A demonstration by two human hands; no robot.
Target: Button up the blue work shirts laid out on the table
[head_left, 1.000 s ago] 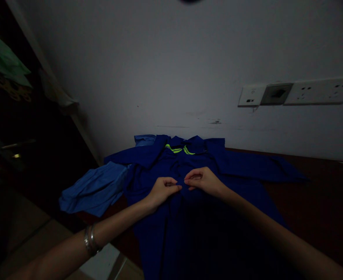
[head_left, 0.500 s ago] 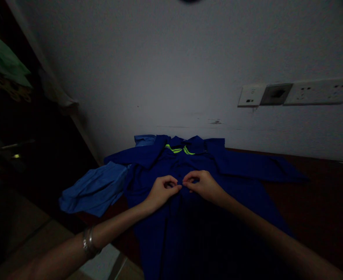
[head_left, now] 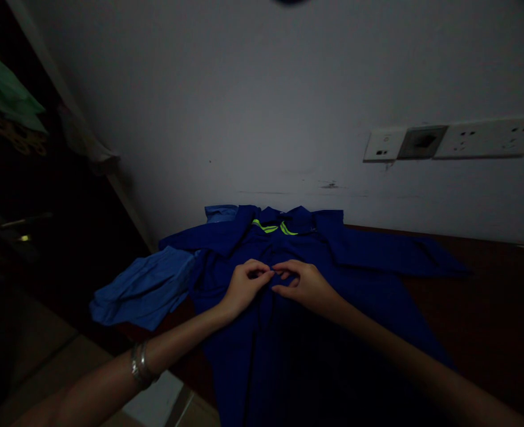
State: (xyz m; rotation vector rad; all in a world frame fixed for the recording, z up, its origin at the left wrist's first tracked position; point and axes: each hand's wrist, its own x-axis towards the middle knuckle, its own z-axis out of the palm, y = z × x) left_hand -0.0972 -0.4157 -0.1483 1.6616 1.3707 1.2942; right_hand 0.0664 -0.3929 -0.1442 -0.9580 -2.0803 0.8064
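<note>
The left hand [head_left: 243, 289] has thumb and forefinger tips together, pinching a bit of the jacket [head_left: 270, 329] at its front. The right hand [head_left: 307, 287] has thumb and forefinger a narrow gap apart, the forefinger just beside the left fingertips; whether it grips any fabric I cannot tell. Two bracelets [head_left: 140, 365] circle the left wrist, at 8 o'clock from the fingertips.

The dark blue jacket lies spread on the table [head_left: 479, 308], under both hands. At 12 o'clock are its yellow-green trim [head_left: 266, 228] and collar; one sleeve stretches toward 10 o'clock, the other toward 3. A lighter blue cloth [head_left: 143, 289] lies crumpled at 9 o'clock, beside the jacket.

Farther out, a socket panel [head_left: 479, 140] sits on the wall [head_left: 244, 107] at 2 o'clock. A pale green cloth [head_left: 6, 89] hangs at 10 o'clock.
</note>
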